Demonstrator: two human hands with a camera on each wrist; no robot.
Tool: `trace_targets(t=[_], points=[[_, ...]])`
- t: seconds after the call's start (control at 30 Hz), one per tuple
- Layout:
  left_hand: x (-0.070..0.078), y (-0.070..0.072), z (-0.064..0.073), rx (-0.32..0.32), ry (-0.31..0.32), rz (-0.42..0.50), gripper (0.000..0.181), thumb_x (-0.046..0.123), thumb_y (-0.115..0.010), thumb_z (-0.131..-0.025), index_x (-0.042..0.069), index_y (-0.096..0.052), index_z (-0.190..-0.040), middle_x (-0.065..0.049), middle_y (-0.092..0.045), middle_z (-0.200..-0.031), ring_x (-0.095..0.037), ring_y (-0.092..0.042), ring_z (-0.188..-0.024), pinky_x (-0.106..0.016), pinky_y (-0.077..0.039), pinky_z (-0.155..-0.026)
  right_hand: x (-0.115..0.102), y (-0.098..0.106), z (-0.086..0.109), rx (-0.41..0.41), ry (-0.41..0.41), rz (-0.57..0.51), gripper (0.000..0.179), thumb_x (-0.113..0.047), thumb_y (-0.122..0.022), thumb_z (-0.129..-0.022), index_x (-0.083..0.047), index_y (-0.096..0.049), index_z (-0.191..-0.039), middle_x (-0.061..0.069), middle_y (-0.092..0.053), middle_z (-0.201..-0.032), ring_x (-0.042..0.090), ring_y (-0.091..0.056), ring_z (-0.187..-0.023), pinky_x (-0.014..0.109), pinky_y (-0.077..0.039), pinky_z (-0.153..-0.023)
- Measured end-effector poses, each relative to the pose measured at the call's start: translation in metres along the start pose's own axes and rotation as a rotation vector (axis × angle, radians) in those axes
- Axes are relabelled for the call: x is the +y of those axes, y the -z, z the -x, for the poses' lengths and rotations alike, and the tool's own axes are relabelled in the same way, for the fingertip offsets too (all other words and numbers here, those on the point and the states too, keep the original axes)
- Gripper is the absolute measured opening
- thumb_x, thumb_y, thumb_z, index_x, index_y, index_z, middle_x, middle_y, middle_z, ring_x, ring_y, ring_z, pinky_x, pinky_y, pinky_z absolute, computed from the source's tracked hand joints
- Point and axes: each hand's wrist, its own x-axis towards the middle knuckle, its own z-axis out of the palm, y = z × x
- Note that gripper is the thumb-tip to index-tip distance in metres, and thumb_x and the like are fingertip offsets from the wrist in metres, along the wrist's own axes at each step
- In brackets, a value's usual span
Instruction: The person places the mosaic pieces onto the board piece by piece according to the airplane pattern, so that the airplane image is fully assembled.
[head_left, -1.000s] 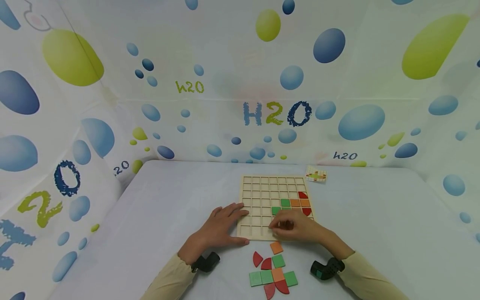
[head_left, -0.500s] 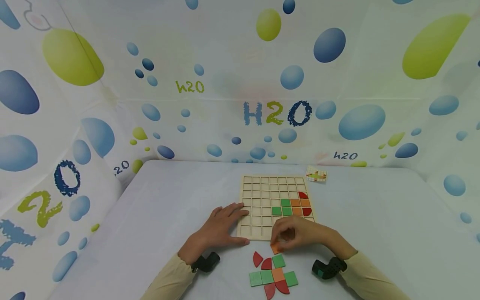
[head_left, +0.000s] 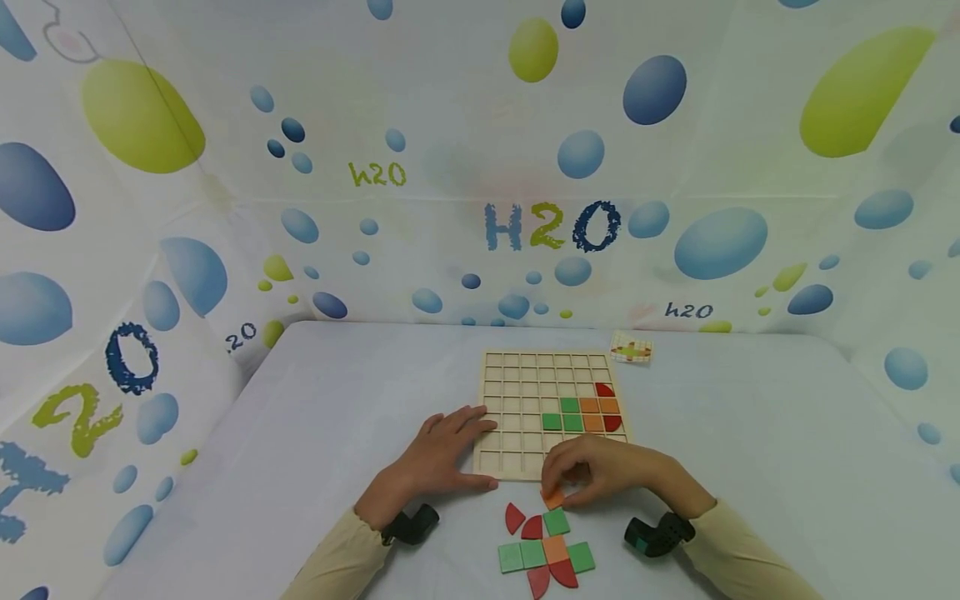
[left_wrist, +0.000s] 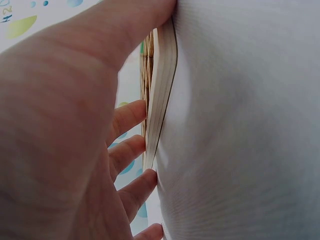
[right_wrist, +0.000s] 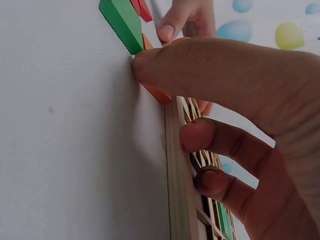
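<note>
A wooden grid board [head_left: 502,387] lies on the table, with green and orange square tiles and red quarter-circle tiles set in its right part. My left hand [head_left: 438,457] rests with spread fingers along its left edge, thumb at the near corner. Below the near edge, the thumb and index finger of my right hand [head_left: 603,465] pinch an orange square tile [head_left: 553,498]. In the right wrist view the thumb lies over that orange tile [right_wrist: 159,95], next to a green tile [right_wrist: 122,22]; the other fingers curl over the board's edge.
Several loose tiles lie near me: green squares [head_left: 511,557], an orange square [head_left: 555,549] and red quarter circles [head_left: 514,518]. A small pattern card [head_left: 632,348] sits beyond the board's far right corner. A patterned curtain [head_left: 442,167] hangs behind the table.
My right hand has come down from over the board toward me, onto the orange tile below its near edge. Tiles it covered now show. The left hand stays put.
</note>
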Motion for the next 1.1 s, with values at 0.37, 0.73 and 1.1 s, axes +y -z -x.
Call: trace_targets(t=[0.37,0.73,1.1], points=[[-0.0017,-0.0008,-0.0002,0.006,-0.005,0.002,0.075,0.052,-0.076,-0.079,0.017,-0.051,-0.139,-0.009,-0.038,-0.153,-0.033,-0.032,-0.142,-0.061,-0.026,-0.109,0.0006,-0.0012,-0.0003,0.004,0.0,0.002,0.017,-0.013,-0.073,-0.088,-0.011,-0.071,-0.106,0.003,-0.069,-0.107,0.012,-0.06,-0.092,0.023,-0.053,-0.077],[-0.0031,-0.0031,-0.0012,0.005,0.001,0.005,0.074,0.052,-0.076,-0.079,0.019,-0.05,-0.14,-0.007,-0.038,-0.153,-0.032,-0.031,-0.143,-0.059,-0.025,-0.11,-0.0064,-0.0009,-0.0026,0.007,-0.031,0.003,0.014,-0.01,-0.074,-0.086,-0.014,-0.073,-0.1,-0.001,-0.069,-0.104,0.005,-0.059,-0.091,0.02,-0.052,-0.073],[-0.0031,-0.0023,-0.0011,0.01,-0.011,-0.001,0.075,0.052,-0.076,-0.079,0.018,-0.05,-0.14,-0.008,-0.038,-0.153,-0.032,-0.032,-0.142,-0.06,-0.026,-0.109,-0.0036,-0.0034,-0.0024,0.02,-0.027,0.02,0.01,-0.009,-0.075,-0.085,-0.014,-0.075,-0.095,0.002,-0.068,-0.102,0.01,-0.059,-0.084,0.019,-0.052,-0.067]])
